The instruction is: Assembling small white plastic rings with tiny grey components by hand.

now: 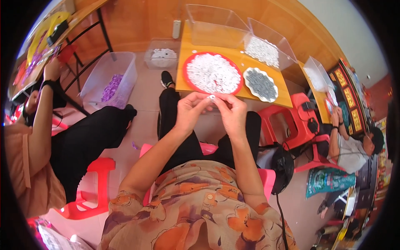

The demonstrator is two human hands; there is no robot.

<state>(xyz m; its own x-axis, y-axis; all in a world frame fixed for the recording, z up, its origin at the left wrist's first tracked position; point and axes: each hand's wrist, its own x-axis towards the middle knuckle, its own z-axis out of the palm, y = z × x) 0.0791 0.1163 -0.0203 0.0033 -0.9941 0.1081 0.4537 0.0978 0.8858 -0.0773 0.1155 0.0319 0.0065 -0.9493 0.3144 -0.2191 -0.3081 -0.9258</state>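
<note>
My left hand [191, 111] and my right hand [231, 113] meet in front of me, just off the table's near edge. Between their thumbs and forefingers is a tiny white piece [211, 97], pinched from both sides; its exact kind is too small to make out. Right beyond my fingertips lies a red round tray [186, 79] heaped with small white pieces [212, 71]. To its right, a white scalloped dish [246, 85] holds many small dark grey pieces [261, 84].
Clear bins [216, 27] stand at the table's back, one holding white pieces [262, 51]. On the floor at left, a bin [130, 75] contains purple pieces. A red stool [291, 121] stands right of the table. Co-workers sit at left [31, 166] and far right [354, 150].
</note>
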